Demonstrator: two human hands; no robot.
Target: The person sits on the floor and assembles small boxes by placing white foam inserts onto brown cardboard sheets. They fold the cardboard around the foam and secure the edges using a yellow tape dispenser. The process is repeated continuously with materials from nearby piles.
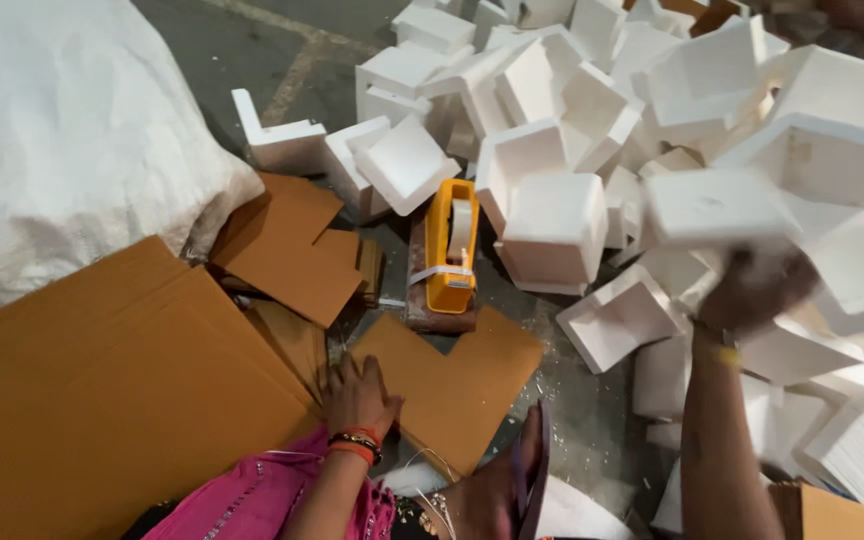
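My left hand [360,395] lies flat, fingers spread, on a brown cardboard piece [457,385] on the floor. My right hand [757,290], blurred with motion, is raised at the right and grips a white foam corner block [717,208]. An orange tape dispenser [450,245] stands on a small brick between the cardboard and the foam heap.
A heap of several white foam corner blocks [652,100] fills the upper right. A large flat cardboard sheet [102,390] lies at the lower left, smaller cardboard pieces [287,245] beside it. A big white woven sack [62,130] bulges at the upper left. My sandalled foot [512,490] rests at the bottom.
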